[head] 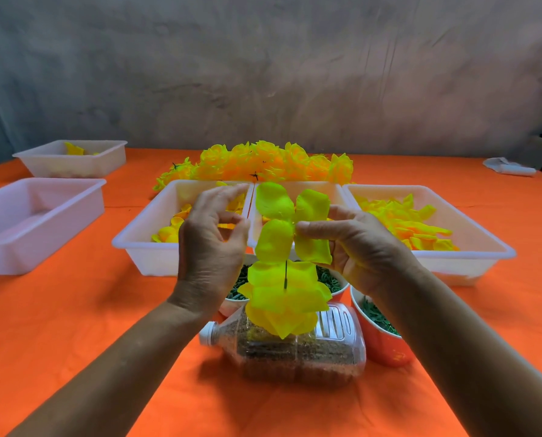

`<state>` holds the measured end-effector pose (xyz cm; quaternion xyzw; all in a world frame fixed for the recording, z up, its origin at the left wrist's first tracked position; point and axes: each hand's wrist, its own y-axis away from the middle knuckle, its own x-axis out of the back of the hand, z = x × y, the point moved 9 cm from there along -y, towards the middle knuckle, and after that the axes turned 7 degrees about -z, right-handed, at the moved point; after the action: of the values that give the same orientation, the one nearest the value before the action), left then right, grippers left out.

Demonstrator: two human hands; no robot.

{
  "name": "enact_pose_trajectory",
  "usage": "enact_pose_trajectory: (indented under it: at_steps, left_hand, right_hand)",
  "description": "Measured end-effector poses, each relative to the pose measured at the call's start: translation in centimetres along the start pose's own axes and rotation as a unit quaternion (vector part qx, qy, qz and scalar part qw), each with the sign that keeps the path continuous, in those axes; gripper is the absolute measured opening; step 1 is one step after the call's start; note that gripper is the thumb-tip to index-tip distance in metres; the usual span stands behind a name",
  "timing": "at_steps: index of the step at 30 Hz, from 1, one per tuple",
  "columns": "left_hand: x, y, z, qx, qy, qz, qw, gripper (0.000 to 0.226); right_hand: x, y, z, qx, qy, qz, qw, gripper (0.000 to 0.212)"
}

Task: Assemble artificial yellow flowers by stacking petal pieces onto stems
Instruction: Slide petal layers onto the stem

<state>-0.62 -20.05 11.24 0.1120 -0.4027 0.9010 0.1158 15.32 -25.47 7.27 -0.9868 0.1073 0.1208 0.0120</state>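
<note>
Nearest, a clear plastic bottle full of brown grit [294, 351] lies on the orange desk [74, 310]. A thin dark stem [285, 274] stands up from it, with yellow cloth petals [282, 298] stacked on. Just above, the right hand [358, 247] pinches a four-leaf yellow petal piece [282, 225]. The left hand [209, 244] is loosely curled beside it, holding nothing. To do it well, line the piece's middle hole over the stem tip, then slide down softly. Behind are white plastic trays of petals [471, 228].
</note>
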Motion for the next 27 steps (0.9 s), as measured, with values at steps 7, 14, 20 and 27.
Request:
enact_pose_trajectory:
  at_steps: [7, 14, 20, 27]
  left_hand:
    - [-0.4, 0.6, -1.4, 0.168, 0.149, -0.049, 0.973, 0.043]
    - [-3.9, 1.9, -2.4, 0.301, 0.245, -0.174, 0.905, 0.020]
    - [-4.7, 2.4, -3.5, 0.367, 0.250, -0.191, 0.875, 0.006]
    - [-5.1, 2.7, -3.7, 0.390, 0.252, -0.205, 0.862, 0.005]
  right_hand:
    - [-0.1, 0.1, -0.2, -0.001, 0.027, 0.014, 1.000, 0.071]
    - [-0.3, 0.4, 0.0, -0.014, 0.056, -0.007, 0.998, 0.063]
    - [-0.3, 0.5, 0.4, -0.035, 0.063, -0.012, 0.997, 0.065]
    - [-0.2, 0.5, 1.1, -0.056, 0.083, -0.014, 0.995, 0.042]
